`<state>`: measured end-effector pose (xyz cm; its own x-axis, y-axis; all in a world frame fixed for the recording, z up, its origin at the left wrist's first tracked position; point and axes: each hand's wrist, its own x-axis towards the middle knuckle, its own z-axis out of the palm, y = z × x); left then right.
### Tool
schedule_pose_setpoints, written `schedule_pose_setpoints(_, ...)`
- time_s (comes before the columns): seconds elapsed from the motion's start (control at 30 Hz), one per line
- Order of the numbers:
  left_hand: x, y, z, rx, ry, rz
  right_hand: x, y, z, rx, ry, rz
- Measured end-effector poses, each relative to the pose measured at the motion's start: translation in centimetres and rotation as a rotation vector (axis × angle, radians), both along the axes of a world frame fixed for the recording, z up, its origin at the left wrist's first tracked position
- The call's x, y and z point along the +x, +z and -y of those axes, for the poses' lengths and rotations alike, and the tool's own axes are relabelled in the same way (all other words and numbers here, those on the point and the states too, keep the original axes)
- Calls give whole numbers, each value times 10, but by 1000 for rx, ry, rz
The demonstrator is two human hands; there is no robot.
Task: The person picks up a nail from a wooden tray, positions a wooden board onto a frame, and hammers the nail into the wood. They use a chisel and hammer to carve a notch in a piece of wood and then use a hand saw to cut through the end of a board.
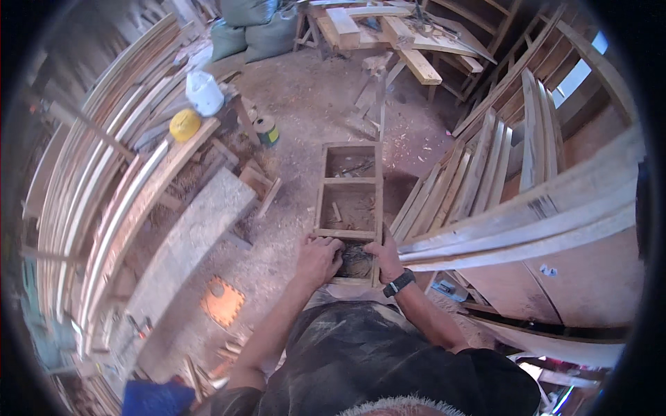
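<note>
In front of me is a long wooden box (349,181) with three compartments in a row, running away from my body. My left hand (319,258) is curled over its left wall at the nearest compartment, the fingers bent inward over the rim. On the opposite wall my right hand (386,259) grips the edge, thumb over the top. Thin dark pieces, like nails (356,251), lie in the nearest compartment between my hands. The middle compartment has a small wood scrap (336,211) and debris in it; more thin dark bits (357,168) lie in the farthest one.
Stacked boards (104,159) and a thick plank (194,229) fill the left side, with a yellow round object (184,125) and a white jug (204,93). Long boards (513,222) lean at the right. A workbench (444,43) with timber stands at the back. An orange piece (223,301) lies on the floor.
</note>
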<state>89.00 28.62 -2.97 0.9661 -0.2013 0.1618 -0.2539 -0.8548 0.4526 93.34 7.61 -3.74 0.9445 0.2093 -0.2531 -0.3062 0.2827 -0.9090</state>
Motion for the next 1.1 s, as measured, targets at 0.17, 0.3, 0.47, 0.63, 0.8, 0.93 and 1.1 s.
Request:
schedule_pose_setpoints(0.17, 106, 1, -17, 3, -182, 70, 68, -5, -13, -42, -158, -37)
schedule_pose_setpoints(0.3, 182, 15, -31, 39, -320, 16, 116, 3, -25, 70, -262, -44)
schedule_pose_setpoints(0.47, 261, 11, -28, 69, -397, 104, 181, 4, -30, 71, -332, 0)
schedule_pose_setpoints(0.63, 340, 15, -6, 55, -403, 39, 251, 7, -12, 93, -348, -24)
schedule_pose_setpoints(0.8, 426, 20, 16, -27, -409, -33, 329, 16, 12, 35, -397, 47)
schedule_pose_setpoints(0.93, 490, 18, 55, -50, -442, -4, 395, 10, 49, 67, -381, 61)
schedule_pose_setpoints(1.1, 566, 15, 97, -79, -459, -41, 462, 8, 94, 72, -427, 86)
